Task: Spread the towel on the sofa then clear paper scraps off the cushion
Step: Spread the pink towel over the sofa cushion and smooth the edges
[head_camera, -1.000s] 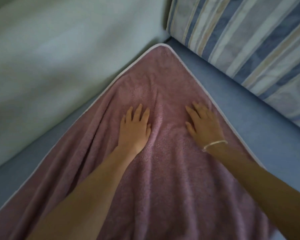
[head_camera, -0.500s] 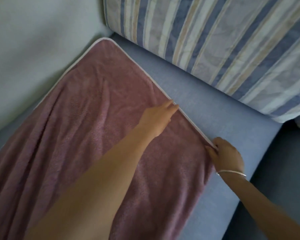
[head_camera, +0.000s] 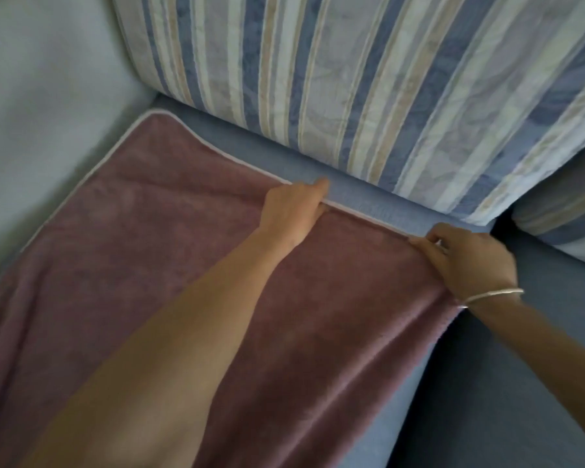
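A dusty pink towel [head_camera: 156, 265] with a white piped edge lies over the blue sofa seat cushion [head_camera: 368, 204], its far corner near the armrest. My left hand [head_camera: 293, 206] grips the towel's back edge about midway along, fingers curled over the piping. My right hand [head_camera: 470, 255], with a thin bangle on the wrist, pinches the towel's right back corner. The towel's near part hangs toward me with soft folds. No paper scraps show in this view.
A striped blue, cream and beige back cushion [head_camera: 352, 86] stands behind the seat. A pale armrest [head_camera: 41, 113] rises at the left. A second seat cushion [head_camera: 537, 383] and another striped cushion [head_camera: 568, 211] lie to the right, past a dark gap.
Both hands left the flat middle of the towel and moved right to its back edge. My left hand now grips the piping; my right hand holds the corner. The view swung right.
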`<state>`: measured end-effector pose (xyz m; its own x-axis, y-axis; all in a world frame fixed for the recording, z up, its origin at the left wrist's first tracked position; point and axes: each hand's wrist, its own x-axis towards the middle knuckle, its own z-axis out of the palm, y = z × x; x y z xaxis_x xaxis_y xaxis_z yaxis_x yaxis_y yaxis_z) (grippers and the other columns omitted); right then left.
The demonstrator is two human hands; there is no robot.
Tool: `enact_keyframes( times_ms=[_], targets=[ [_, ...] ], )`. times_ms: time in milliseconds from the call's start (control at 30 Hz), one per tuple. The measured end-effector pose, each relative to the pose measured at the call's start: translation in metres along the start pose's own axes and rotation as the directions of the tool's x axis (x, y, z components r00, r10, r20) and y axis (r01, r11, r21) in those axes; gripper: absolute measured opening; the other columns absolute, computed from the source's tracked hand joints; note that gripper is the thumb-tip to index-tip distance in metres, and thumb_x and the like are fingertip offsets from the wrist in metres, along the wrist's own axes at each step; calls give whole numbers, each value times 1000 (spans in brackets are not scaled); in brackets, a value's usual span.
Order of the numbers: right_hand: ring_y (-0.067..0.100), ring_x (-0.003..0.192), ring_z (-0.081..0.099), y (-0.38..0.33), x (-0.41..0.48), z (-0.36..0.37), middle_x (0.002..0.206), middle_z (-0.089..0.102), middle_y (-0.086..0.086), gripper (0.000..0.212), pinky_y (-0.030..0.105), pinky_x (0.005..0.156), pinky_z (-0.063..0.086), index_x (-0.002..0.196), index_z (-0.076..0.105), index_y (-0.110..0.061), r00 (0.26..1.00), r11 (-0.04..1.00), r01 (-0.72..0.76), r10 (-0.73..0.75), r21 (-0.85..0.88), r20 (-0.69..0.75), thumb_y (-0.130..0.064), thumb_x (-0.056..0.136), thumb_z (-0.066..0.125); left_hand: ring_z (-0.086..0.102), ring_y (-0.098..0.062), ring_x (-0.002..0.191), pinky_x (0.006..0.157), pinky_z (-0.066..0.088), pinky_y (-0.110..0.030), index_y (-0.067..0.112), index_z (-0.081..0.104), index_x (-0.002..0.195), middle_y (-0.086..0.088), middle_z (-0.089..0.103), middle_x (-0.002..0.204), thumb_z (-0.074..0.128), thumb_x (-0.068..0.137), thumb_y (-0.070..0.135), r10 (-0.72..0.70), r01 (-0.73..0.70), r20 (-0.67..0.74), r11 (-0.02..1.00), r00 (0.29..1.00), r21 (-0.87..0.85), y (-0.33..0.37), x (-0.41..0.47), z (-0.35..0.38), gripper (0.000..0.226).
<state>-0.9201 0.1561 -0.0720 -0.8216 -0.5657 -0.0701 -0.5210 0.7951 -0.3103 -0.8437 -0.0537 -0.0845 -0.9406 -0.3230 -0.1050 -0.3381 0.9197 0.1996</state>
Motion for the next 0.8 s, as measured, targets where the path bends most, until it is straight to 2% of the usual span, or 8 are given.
enact_keyframes(
  times_ms=[167,300,400,467,533,633,733,800],
  targets=[
    [36,77,60,38,30,-16,74,62,18,40,31,59,33,75,58,-8,997,996,-70,72,-51,34,-45,87,53,61,-33,87,64,39,-37,6,49,108,-16,65,97,40,95,11,-29,29,-33,1000,999,-3,27,37,9,17],
    [24,72,49,56,41,12,69,50,4,47,30,61,35,53,39,-20,953,986,-138,157,-91,260,-52,87,48,46,-30,118,87,42,-40,10,39,131,-14,48,131,36,95,6,-120,125,77,990,990,-62,28,33,44,36],
    [20,80,51,72,36,38,77,55,4,38,28,68,34,62,55,-13,858,979,-192,131,74,496,-41,87,57,39,-30,123,95,38,-41,12,30,140,-13,40,136,39,95,14,-79,79,83,997,993,0,21,27,58,45],
    [20,80,48,83,32,37,71,53,3,31,21,60,31,66,58,-6,827,947,-260,118,188,549,-29,86,62,39,-30,122,93,40,-41,12,33,138,-14,41,133,41,96,21,-73,72,69,997,995,15,16,29,56,44],
    [21,75,47,91,28,27,59,46,-1,37,19,57,32,54,45,-14,869,940,-275,153,203,470,-25,86,62,40,-30,121,90,42,-41,10,38,133,-15,43,129,42,95,24,-124,124,55,992,991,-5,12,33,51,41],
    [26,72,51,94,26,14,62,52,6,40,29,65,34,54,43,-18,922,946,-311,275,96,273,-34,85,60,40,-30,122,90,44,-42,8,36,134,-17,44,130,44,95,22,-219,221,36,973,975,-70,8,34,46,42],
    [34,81,58,78,24,13,78,58,13,27,35,66,40,71,53,-9,946,962,-261,270,-72,180,-29,89,56,40,-31,123,93,43,-41,8,24,141,-17,43,133,45,94,23,-241,241,11,969,971,-59,0,23,45,54],
    [37,93,59,58,26,16,92,62,17,18,40,73,46,85,60,-4,974,983,-173,181,-68,133,-20,91,52,41,-32,123,93,43,-41,6,21,142,-17,44,132,46,93,23,-278,277,-12,959,961,-56,-10,16,44,57]
  ],
)
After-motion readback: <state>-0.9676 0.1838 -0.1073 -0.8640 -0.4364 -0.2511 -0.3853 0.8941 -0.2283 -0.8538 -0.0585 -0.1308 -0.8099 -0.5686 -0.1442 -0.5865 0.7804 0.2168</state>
